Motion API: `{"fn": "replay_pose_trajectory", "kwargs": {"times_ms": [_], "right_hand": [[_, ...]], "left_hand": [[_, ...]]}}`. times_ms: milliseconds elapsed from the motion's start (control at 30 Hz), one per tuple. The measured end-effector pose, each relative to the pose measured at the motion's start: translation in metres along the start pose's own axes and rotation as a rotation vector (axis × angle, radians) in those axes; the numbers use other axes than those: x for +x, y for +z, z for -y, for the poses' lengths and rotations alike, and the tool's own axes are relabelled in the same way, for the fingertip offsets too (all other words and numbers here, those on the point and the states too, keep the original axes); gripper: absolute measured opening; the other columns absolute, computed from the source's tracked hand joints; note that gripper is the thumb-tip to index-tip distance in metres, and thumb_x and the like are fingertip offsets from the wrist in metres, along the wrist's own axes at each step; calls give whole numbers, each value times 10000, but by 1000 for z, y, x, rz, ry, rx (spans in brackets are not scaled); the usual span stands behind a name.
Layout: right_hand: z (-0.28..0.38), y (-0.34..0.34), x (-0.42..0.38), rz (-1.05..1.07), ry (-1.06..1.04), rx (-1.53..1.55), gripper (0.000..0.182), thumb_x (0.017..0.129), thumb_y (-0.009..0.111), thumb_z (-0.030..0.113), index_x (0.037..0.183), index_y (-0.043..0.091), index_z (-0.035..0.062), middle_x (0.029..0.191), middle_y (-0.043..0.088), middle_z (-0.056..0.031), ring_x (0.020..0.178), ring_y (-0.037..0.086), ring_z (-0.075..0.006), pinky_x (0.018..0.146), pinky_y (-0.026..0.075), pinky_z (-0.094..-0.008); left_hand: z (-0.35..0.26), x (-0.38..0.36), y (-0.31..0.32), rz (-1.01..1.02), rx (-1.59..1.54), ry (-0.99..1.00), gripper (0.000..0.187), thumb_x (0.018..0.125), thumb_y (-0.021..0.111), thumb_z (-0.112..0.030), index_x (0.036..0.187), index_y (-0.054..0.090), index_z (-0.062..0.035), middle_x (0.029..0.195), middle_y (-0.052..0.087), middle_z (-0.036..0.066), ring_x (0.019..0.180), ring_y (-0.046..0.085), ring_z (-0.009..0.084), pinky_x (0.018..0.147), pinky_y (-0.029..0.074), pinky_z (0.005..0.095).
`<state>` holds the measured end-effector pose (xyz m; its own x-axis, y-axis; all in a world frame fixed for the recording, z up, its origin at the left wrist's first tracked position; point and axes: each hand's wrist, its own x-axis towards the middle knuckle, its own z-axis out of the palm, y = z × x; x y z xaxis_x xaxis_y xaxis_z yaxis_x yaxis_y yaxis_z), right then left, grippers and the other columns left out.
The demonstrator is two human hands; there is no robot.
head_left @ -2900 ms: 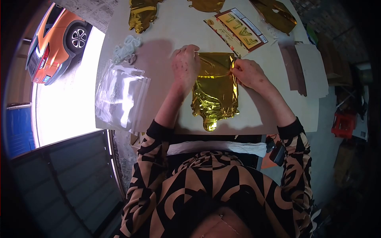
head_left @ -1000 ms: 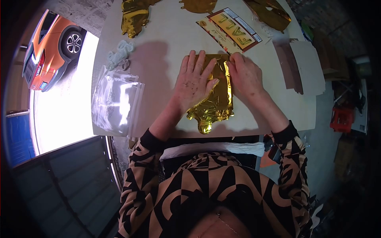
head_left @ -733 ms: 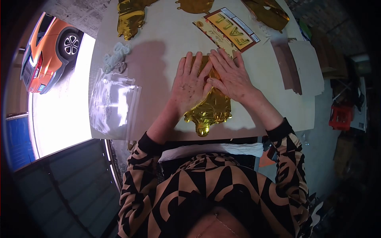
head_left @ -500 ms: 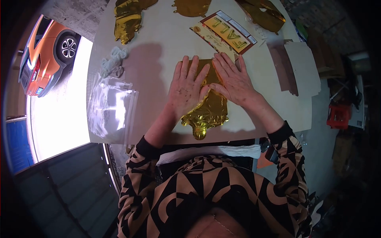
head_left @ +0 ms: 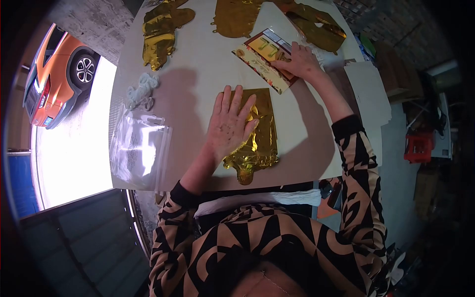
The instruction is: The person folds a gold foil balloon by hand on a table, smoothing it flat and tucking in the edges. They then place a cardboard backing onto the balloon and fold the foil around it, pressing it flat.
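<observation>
A flat, uninflated gold foil balloon (head_left: 264,119) lies on the paper-covered table, its small rounded tab pointing toward me. My left hand (head_left: 228,126) rests flat on its left part, fingers stretched out and thumb apart. Farther off to the right, my right hand (head_left: 301,63) is over the right end of a printed card (head_left: 260,57) with yellow letters and a leafy border. Its thumb is spread from the fingers across the card, hiding some of the letters. Whether any fingertip goes under the card's edge does not show.
More gold foil pieces lie at the far left (head_left: 158,42), far middle (head_left: 237,20) and far right (head_left: 316,27). Clear plastic bags (head_left: 138,143) and a white string bundle (head_left: 142,89) are on the left. White sheets (head_left: 368,89) lie right. An orange car (head_left: 62,74) stands outside.
My right hand has left the gold foil balloon and moved away and to the right, onto the printed card. My left hand stays on the balloon. The whole view has shifted slightly.
</observation>
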<state>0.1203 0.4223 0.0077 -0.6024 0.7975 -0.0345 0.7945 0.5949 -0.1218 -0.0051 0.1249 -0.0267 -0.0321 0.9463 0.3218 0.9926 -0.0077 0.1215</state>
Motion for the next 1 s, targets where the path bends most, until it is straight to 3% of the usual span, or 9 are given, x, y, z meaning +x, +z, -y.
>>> {"fn": "replay_pose_trajectory", "kwargs": {"times_ms": [67, 267, 400, 467, 567, 767, 867, 1000], "right_hand": [[5, 0, 11, 51, 11, -75, 1171, 666, 776, 855, 1433, 553, -2, 1408, 593, -218, 1419, 476, -364, 1145, 426, -555], [16, -11, 24, 108, 64, -136, 1241, 611, 815, 855, 1458, 537, -8, 1449, 574, -211, 1408, 506, -361, 1146, 411, -593], [1, 0, 45, 155, 94, -65, 1251, 609, 833, 834, 1468, 512, -17, 1434, 593, -223, 1363, 568, -393, 1133, 450, -527], [-4, 1, 50, 221, 88, 7, 1262, 612, 840, 822, 1473, 493, -32, 1407, 613, -239, 1326, 611, -392, 1117, 478, -491], [-6, 3, 52, 194, 70, 34, 1159, 649, 836, 792, 1458, 556, 11, 1360, 655, -231, 1276, 654, -372, 1088, 513, -443], [5, -9, 50, 272, 26, 5, 920, 707, 829, 732, 1399, 685, 144, 1410, 664, -156, 1275, 659, -362, 1083, 519, -429], [1, -1, 61, 298, -16, 87, 1140, 623, 867, 762, 1255, 635, -159, 1247, 700, -317, 1149, 716, -372, 977, 564, -416], [3, 10, 62, 171, -42, 45, 981, 710, 841, 695, 1210, 686, -135, 1241, 717, -291, 1130, 725, -376, 958, 570, -430]], "left_hand": [[-1, 1, 0, -1, -7, -2, 619, 1053, 539, -466, 1566, 487, -124, 1622, 392, 247, 1519, 303, 477, 1273, 211, 577], [-2, 1, -1, -6, -10, -2, 618, 1057, 527, -475, 1564, 491, -122, 1617, 404, 252, 1514, 314, 482, 1274, 209, 576], [-3, 0, -6, 18, -43, -7, 639, 1069, 533, -446, 1604, 422, -114, 1636, 365, 266, 1520, 298, 503, 1273, 221, 591], [-3, 0, -4, -6, -29, -5, 622, 1063, 524, -467, 1576, 471, -119, 1618, 402, 259, 1512, 316, 491, 1274, 212, 579], [-2, -1, -1, -28, -19, -1, 615, 1060, 518, -479, 1561, 496, -122, 1607, 425, 254, 1506, 330, 483, 1275, 210, 573], [-5, -1, -2, -5, -31, -4, 628, 1064, 530, -458, 1588, 450, -121, 1627, 394, 259, 1520, 312, 494, 1274, 218, 584], [-5, -1, -3, 7, -43, -6, 637, 1068, 532, -446, 1605, 423, -120, 1638, 376, 262, 1529, 298, 501, 1275, 217, 590], [-5, -1, -3, 7, -36, -8, 636, 1072, 523, -448, 1606, 419, -120, 1638, 377, 259, 1531, 297, 501, 1277, 213, 588]]}}
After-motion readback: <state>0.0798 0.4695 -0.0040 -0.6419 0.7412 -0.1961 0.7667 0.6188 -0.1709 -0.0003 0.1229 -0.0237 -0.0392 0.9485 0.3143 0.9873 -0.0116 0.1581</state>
